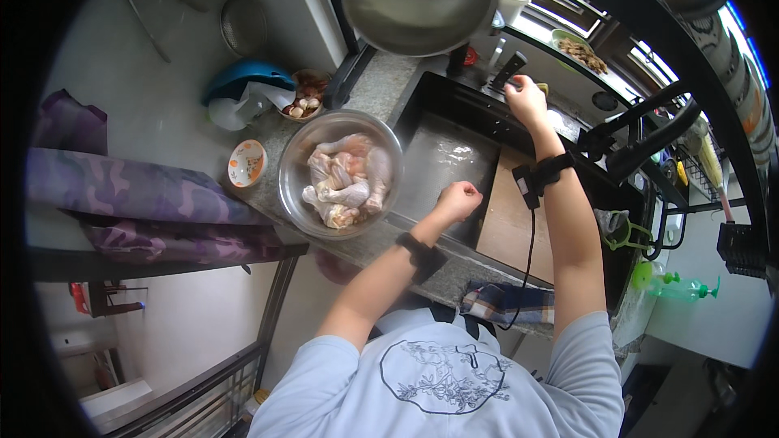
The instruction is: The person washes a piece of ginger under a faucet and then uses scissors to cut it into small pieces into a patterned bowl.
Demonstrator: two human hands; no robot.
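Observation:
My left hand (457,202) hovers over the near part of the black sink (420,128), its fingers curled in and nothing visible in them. At the sink's back edge my right hand (526,97) has its fingers bent beside a black handle (510,69); whether they touch it is unclear. Raw chicken legs (348,179) lie in a steel bowl (291,210) on the counter, left of the sink. A wooden cutting board (508,213) rests across the sink's right part, under my right forearm. Wet, shiny metal shows at the sink's bottom.
A small patterned bowl (248,163), a bowl of garlic (303,103) and a blue basin (246,79) stand on the left. A large steel pan (420,3) is at the back. The black faucet (645,134) juts in from the right. A plaid cloth (508,303) hangs at the counter's front.

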